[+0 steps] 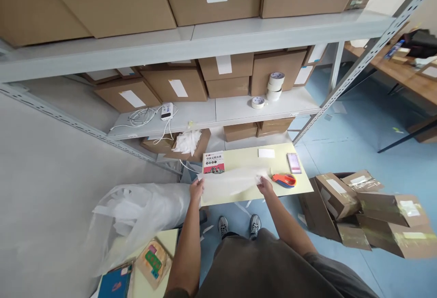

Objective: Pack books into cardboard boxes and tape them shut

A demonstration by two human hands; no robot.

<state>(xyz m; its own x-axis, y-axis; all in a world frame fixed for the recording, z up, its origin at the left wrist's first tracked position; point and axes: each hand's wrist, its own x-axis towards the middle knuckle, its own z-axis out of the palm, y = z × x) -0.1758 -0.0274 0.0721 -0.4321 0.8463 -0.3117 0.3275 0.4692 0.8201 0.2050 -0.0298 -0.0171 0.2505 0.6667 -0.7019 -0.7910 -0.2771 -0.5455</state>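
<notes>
A translucent white sheet of wrapping material (232, 183) stretches between my two hands above a pale yellow board (246, 157). My left hand (196, 189) grips its left end, fingers closed. At the other end my right hand (264, 186) pinches the corner. Behind the sheet lies a book (214, 162) with a white and red cover, its lower edge covered by the sheet. Just right of my right hand are orange-handled scissors or a similar cutting tool (284, 180). A phone-like item (293, 163) and a small white card (266, 153) lie further back on the board.
A grey metal shelf (218, 118) ahead carries cardboard boxes, tape rolls (274, 86) and a power strip (167, 111). To the left bulges a large plastic bag (160, 202), near books (154, 262) on a lower surface. Cardboard boxes (385, 211) pile on the floor at right.
</notes>
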